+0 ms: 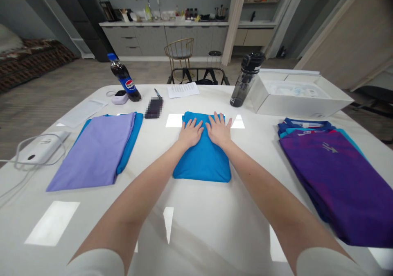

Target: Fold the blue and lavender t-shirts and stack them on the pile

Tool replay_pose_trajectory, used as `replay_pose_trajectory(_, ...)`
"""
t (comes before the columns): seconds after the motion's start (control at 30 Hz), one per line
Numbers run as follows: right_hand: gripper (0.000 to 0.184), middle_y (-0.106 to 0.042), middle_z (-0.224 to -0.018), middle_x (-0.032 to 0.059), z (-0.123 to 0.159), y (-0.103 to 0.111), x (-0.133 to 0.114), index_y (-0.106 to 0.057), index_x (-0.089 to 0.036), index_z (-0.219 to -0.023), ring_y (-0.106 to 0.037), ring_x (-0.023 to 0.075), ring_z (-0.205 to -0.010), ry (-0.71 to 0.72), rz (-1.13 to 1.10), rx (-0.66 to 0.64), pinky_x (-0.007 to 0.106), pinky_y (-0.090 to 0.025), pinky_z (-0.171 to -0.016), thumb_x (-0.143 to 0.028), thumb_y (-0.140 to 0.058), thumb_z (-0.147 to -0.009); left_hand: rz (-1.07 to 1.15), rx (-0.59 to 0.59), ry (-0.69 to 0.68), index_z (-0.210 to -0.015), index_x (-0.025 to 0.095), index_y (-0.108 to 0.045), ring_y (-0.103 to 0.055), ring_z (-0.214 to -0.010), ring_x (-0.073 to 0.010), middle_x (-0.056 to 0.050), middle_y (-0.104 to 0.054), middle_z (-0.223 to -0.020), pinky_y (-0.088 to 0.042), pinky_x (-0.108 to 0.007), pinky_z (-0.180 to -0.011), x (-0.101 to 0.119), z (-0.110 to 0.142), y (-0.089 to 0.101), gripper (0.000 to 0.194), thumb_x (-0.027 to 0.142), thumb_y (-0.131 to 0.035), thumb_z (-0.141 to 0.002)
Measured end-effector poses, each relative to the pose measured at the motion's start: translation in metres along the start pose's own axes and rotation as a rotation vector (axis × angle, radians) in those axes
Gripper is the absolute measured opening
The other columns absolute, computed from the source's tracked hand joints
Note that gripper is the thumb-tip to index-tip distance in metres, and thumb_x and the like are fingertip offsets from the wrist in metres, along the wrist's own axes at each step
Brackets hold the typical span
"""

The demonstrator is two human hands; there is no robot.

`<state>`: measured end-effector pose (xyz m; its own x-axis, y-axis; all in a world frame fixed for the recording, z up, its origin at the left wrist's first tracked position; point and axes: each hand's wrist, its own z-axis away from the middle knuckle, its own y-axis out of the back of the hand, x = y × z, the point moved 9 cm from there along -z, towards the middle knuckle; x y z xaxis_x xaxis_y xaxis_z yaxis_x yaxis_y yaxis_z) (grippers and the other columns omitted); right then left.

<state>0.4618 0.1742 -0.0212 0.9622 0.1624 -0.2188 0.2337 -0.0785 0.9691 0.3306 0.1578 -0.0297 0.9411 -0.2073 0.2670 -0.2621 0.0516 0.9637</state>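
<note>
A folded blue garment [202, 161] lies flat in the middle of the white table. My left hand [190, 132] rests palm down on its upper left part, fingers spread. On the upper right part lies my right hand [219, 129], also flat with its fingers apart. Neither hand grips the cloth. To the left, a folded lavender garment [95, 151] lies over a blue one [129, 149]. At the right is a stack of folded shirts, with a purple shirt [334, 177] on top and blue ones showing beneath.
Along the table's far side stand a cola bottle [124, 77], a dark phone-like item [154, 107], a printed sheet [183, 90], a dark water bottle [245, 81] and an open white box [294, 100]. A white power strip-like device [43, 147] with cables lies at the left edge.
</note>
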Motion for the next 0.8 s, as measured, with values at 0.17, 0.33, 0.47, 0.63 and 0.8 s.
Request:
replay_pose_trajectory(0.17,0.068,-0.018,-0.17,0.0057,-0.021,-0.02,0.024,-0.029,-0.031,-0.163,-0.012,0.0336,-0.156,-0.093,-0.09,-0.114,0.071,-0.004,-0.119,-0.063,-0.018,-0.104,0.11,0.08,0.157,-0.159,0.035,-0.037,-0.013,-0.158,-0.0331,-0.004,-0.023,-0.17,-0.009,-0.06,-0.126,-0.031,-0.024,-0.005,0.066,0.063,-0.029,-0.1)
replay_pose_trajectory(0.33,0.074,-0.025,-0.168,0.0145,-0.031,-0.018,0.04,-0.028,-0.021,-0.162,-0.021,0.035,-0.153,-0.166,-0.109,-0.05,0.069,-0.006,-0.12,-0.064,-0.024,-0.102,0.15,0.132,0.256,-0.157,0.03,-0.039,-0.017,-0.157,-0.0343,-0.008,-0.025,-0.169,-0.008,-0.06,-0.125,-0.043,-0.038,-0.001,0.067,0.061,-0.033,-0.099)
replay_pose_trajectory(0.47,0.07,-0.051,-0.145,0.0277,-0.024,0.008,0.056,-0.05,-0.007,-0.146,-0.043,0.0395,-0.137,-0.286,-0.099,0.142,0.066,-0.026,-0.112,-0.059,-0.035,-0.101,0.103,0.24,0.316,-0.151,0.016,-0.043,-0.04,-0.144,-0.0376,-0.024,-0.046,-0.154,-0.026,-0.059,-0.117,-0.055,-0.047,0.021,0.061,0.048,-0.043,-0.099)
replay_pose_trajectory(0.63,0.051,-0.069,-0.115,0.0174,-0.031,0.005,0.082,-0.069,-0.017,-0.11,-0.06,0.0365,-0.115,-0.421,-0.192,-0.051,0.058,-0.04,-0.1,-0.062,-0.063,-0.087,0.197,0.117,0.542,-0.114,0.018,-0.063,-0.058,-0.124,-0.0395,-0.022,-0.068,-0.124,-0.039,-0.056,-0.104,-0.093,-0.056,0.024,0.043,0.05,-0.068,-0.085)
replay_pose_trajectory(0.8,0.027,-0.072,-0.108,0.0105,-0.042,0.004,0.074,-0.065,-0.02,-0.101,-0.065,0.0273,-0.103,-0.336,-0.363,-0.053,0.039,-0.046,-0.09,-0.044,-0.065,-0.089,0.463,0.18,0.511,-0.091,0.021,-0.064,-0.067,-0.1,-0.0293,-0.012,-0.073,-0.104,-0.047,-0.041,-0.09,-0.098,-0.053,0.03,0.026,0.045,-0.069,-0.084)
